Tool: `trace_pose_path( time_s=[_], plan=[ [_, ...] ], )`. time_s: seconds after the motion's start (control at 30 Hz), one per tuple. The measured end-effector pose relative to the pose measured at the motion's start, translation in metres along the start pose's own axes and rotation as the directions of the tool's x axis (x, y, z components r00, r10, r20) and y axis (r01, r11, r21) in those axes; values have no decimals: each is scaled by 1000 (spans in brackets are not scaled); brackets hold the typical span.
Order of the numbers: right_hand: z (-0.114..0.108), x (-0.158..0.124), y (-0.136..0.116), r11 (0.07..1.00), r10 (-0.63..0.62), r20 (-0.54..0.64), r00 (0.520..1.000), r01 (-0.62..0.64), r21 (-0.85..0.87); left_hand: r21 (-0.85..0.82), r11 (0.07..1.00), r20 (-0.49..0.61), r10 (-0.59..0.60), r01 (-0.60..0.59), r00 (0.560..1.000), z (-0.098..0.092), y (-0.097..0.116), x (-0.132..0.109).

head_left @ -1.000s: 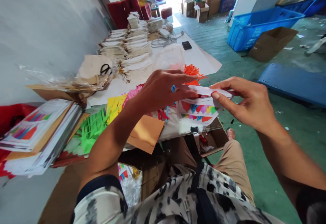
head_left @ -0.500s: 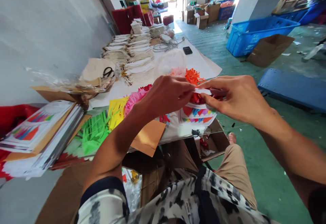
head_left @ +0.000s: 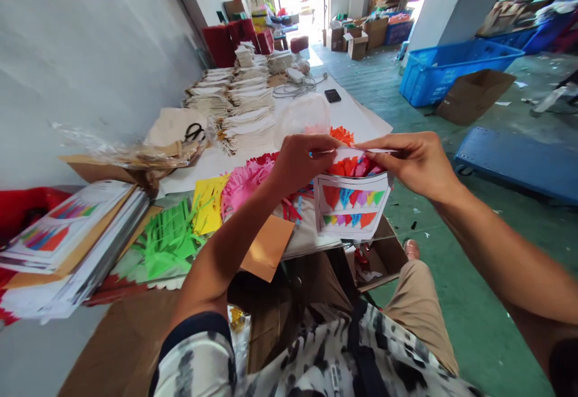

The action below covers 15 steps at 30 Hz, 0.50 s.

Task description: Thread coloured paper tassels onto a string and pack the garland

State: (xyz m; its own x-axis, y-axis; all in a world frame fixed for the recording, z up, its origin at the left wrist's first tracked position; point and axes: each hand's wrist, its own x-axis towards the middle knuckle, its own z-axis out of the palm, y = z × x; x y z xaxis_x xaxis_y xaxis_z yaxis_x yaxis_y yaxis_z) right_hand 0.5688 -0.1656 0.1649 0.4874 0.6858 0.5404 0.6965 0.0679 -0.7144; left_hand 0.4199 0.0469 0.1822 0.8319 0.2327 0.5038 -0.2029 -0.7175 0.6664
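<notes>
Both my hands hold up a clear packet (head_left: 351,204) with a white printed card showing rows of coloured pennants; coloured paper pieces sit inside its top. My left hand (head_left: 301,162) pinches the packet's upper left edge, fingers closed. My right hand (head_left: 413,159) pinches the upper right edge and the white flap at the top. The packet hangs upright over the table's near edge. Below it lie pink (head_left: 244,181), yellow (head_left: 206,204) and green (head_left: 168,239) fringed paper piles and a brown envelope (head_left: 267,246).
A stack of printed cards (head_left: 67,234) lies at the left. Scissors (head_left: 195,132) rest on paper farther back, beside rows of stacked white bundles (head_left: 244,102). An open cardboard box (head_left: 379,255) sits under the table edge. Blue crates (head_left: 451,65) and a blue board (head_left: 519,159) stand on the green floor.
The packet has been lifted from flat to upright, so its printed card now faces me. Both hands moved up slightly and stay pinched on its top edge.
</notes>
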Motion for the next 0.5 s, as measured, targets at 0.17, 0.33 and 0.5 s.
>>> trace_pose_path(
  time_s=[0.17,0.33,0.5],
  plan=[
    [4,-5,9,997,7,7,1000,-7,71,-96,995,36,-16,19,999,0,-8,-7],
    [8,-8,0,998,-5,-27,1000,7,70,-203,977,134,-31,58,991,-6,-4,-11],
    [9,-2,-12,994,-109,-114,987,109,-5,-246,967,110,-33,59,993,-11,9,2]
  ],
)
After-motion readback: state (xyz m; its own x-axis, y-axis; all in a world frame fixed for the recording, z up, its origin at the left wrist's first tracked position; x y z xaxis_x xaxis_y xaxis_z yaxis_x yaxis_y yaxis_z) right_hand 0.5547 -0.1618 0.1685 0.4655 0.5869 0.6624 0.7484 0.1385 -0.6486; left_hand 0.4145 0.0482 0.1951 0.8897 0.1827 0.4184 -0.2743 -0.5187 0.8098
